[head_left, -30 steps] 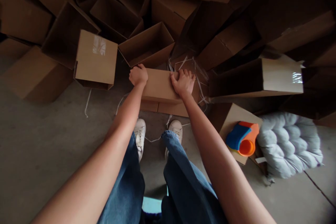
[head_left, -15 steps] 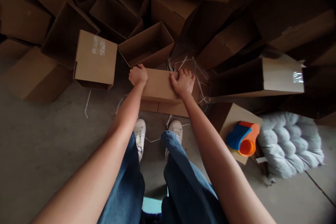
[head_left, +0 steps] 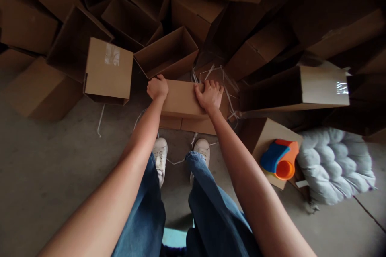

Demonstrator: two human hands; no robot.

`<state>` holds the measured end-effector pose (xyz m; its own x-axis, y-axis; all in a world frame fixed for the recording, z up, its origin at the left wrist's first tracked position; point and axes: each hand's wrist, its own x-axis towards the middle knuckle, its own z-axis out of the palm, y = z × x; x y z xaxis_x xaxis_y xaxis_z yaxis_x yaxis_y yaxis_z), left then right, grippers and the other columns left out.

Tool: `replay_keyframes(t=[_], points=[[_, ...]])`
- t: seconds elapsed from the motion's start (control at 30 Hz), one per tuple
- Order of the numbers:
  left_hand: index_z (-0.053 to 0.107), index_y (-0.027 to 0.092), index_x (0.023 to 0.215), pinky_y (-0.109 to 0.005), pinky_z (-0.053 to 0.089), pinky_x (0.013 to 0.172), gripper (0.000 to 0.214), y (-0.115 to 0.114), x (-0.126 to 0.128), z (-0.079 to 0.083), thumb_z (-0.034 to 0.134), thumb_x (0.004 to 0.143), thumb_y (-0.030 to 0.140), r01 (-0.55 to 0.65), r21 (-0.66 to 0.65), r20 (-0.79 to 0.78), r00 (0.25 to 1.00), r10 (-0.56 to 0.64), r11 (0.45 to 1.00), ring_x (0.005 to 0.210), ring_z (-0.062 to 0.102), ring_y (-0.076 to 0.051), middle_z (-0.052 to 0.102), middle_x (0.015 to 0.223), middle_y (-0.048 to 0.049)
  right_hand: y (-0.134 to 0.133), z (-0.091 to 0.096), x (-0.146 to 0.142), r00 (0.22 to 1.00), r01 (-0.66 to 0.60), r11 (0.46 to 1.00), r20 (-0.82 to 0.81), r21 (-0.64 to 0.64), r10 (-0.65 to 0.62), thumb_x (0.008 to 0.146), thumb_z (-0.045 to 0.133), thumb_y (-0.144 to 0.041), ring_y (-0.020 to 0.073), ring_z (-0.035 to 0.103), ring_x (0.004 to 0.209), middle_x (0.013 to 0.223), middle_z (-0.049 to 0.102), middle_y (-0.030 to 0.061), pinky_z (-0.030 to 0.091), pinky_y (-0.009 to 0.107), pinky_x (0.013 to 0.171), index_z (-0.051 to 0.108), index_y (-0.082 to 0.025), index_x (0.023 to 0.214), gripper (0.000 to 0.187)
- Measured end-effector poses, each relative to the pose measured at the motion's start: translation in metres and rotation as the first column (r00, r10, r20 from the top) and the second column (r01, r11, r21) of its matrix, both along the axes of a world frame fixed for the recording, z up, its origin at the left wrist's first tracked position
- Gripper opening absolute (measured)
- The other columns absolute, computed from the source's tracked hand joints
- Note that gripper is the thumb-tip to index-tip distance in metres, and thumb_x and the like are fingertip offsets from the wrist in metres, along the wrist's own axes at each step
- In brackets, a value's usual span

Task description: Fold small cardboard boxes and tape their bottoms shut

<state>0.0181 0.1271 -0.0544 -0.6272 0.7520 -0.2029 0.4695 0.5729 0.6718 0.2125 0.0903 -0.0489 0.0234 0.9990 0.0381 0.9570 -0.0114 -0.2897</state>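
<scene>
A flattened brown cardboard box (head_left: 181,100) lies on the concrete floor just beyond my shoes. My left hand (head_left: 157,87) is curled over its far left corner, fingers closed on the edge. My right hand (head_left: 210,94) rests on the box's far right part, fingers bent over the far edge and gripping it. Both arms reach straight down and forward from me. Loose white plastic strapping (head_left: 226,88) lies tangled to the right of the box.
Piles of open and taped cardboard boxes (head_left: 108,70) surround the spot on the far side and right. An orange and blue tape dispenser (head_left: 279,160) lies on a box flap at the right, beside a grey quilted cushion (head_left: 334,164). Bare concrete floor (head_left: 51,168) lies to the left.
Almost nothing differs; the view has shifted down slightly and both hands keep their hold on the flat box.
</scene>
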Motion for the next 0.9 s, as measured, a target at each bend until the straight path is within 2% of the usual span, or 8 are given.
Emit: replay_keyframes(t=[0.1,0.27,0.37,0.43,0.53,0.67,0.8,0.9], points=[[0.07,0.006,0.105,-0.053,0.047,0.093,0.045,0.001,-0.001,-0.004,0.042,0.093,0.038,0.021,0.034,0.049,0.999,-0.023,0.999,0.118,0.06,-0.042,0.07,0.103,-0.0284,0.001,-0.002,0.0,1.0,0.001,1.0,-0.019,0.005,0.0,0.099,0.022,-0.06,0.0336,0.049,0.118,0.118,0.062,0.0193,0.029,0.056,0.104,0.061,-0.013,0.112,0.063],[0.071,0.007,0.099,-0.055,0.043,0.099,0.041,0.016,-0.005,-0.01,0.049,0.089,0.04,-0.037,0.043,-0.011,0.999,0.037,0.998,0.122,0.058,-0.043,0.07,0.104,-0.028,0.002,0.001,-0.004,0.999,0.021,1.0,-0.048,0.003,-0.021,0.099,0.024,-0.058,0.0333,0.05,0.12,0.118,0.062,0.0195,0.027,0.056,0.107,0.061,-0.012,0.114,0.061],[0.07,0.011,0.102,-0.053,0.043,0.101,0.042,0.021,-0.016,-0.012,0.053,0.089,0.047,0.019,0.078,0.141,0.99,-0.03,0.997,0.125,0.055,-0.041,0.069,0.109,-0.0244,0.001,0.004,-0.002,0.993,0.019,0.998,-0.113,0.055,-0.013,0.101,0.024,-0.056,0.0308,0.052,0.119,0.118,0.064,0.0173,0.027,0.054,0.109,0.06,-0.014,0.115,0.057],[0.068,0.016,0.107,-0.05,0.045,0.101,0.047,0.011,-0.025,-0.014,0.057,0.086,0.056,0.105,0.115,0.313,0.94,-0.136,0.988,0.124,0.056,-0.037,0.07,0.112,-0.0186,-0.001,0.005,0.0,0.987,0.019,0.995,-0.16,0.093,-0.004,0.101,0.023,-0.054,0.029,0.053,0.119,0.118,0.064,0.0158,0.027,0.053,0.11,0.06,-0.015,0.115,0.055],[0.063,0.02,0.117,-0.044,0.048,0.1,0.062,-0.025,-0.037,-0.02,0.072,0.072,0.062,0.213,0.159,0.489,0.831,-0.264,0.964,0.116,0.062,-0.031,0.069,0.116,-0.0118,-0.004,0.003,0.004,0.98,0.013,0.993,-0.198,0.118,0.011,0.101,0.026,-0.054,0.0282,0.054,0.119,0.117,0.066,0.0149,0.028,0.052,0.111,0.061,-0.017,0.116,0.053],[0.059,0.025,0.121,-0.044,0.049,0.1,0.064,-0.063,-0.049,-0.027,0.078,0.068,0.056,0.209,0.232,0.574,0.759,-0.307,0.95,0.116,0.062,-0.028,0.067,0.121,-0.0096,-0.004,-0.001,0.005,0.972,0.008,0.991,-0.233,0.135,0.024,0.1,0.032,-0.058,0.0288,0.052,0.124,0.121,0.065,0.0145,0.028,0.054,0.113,0.061,-0.018,0.117,0.052],[0.057,0.025,0.123,-0.043,0.049,0.102,0.063,-0.065,-0.05,-0.025,0.078,0.07,0.053,0.239,0.224,0.603,0.728,-0.327,0.945,0.118,0.062,-0.028,0.067,0.123,-0.0088,-0.006,0.007,0.014,0.936,0.012,0.973,-0.345,0.232,0.071,0.102,0.03,-0.053,0.0264,0.046,0.132,0.126,0.062,0.0113,0.031,0.053,0.113,0.059,-0.023,0.121,0.046],[0.055,0.026,0.127,-0.043,0.049,0.102,0.064,-0.067,-0.037,-0.022,0.075,0.073,0.056,0.261,0.214,0.616,0.711,-0.338,0.941,0.119,0.062,-0.028,0.066,0.125,-0.009,-0.024,0.022,0.045,0.914,0.058,0.942,-0.397,0.331,0.084,0.101,0.032,-0.049,0.026,0.045,0.133,0.127,0.061,0.0099,0.034,0.052,0.11,0.058,-0.025,0.122,0.041]])
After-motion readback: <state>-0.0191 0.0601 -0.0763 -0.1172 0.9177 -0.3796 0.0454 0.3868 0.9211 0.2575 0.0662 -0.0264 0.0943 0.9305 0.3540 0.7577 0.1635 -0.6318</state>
